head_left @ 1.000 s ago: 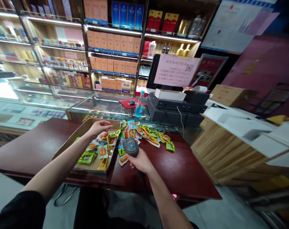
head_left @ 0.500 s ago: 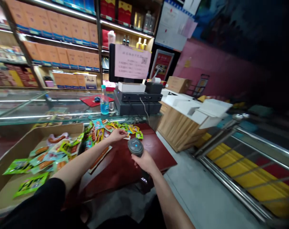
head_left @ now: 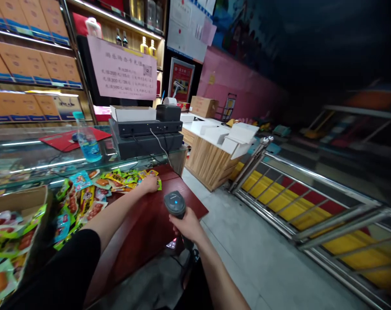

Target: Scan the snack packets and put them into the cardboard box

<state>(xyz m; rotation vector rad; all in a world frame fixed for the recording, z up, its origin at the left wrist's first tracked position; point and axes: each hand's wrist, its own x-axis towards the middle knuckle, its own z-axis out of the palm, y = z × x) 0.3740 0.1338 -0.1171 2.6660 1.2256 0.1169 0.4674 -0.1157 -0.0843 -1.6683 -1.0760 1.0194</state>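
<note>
In my right hand is a dark grey handheld barcode scanner, its head up with a blue light on top. The fingers wrap round its handle, over the near edge of the dark red table. My left hand reaches across to the right end of a pile of snack packets. Its fingers are bent down and pressed on a small yellow-green snack packet, mostly hidden under them. At the left, a cardboard box holds more packets, some with sausages showing through.
Behind the table stands a glass counter with a blue-liquid bottle, a red folder and dark till equipment. A wood-sided cabinet stands beyond. A metal railing runs along the right.
The view has swung right. My left hand has moved to the yellow-green packet at the pile's right end, its fingers now bent onto it. My right hand still holds the scanner.
</note>
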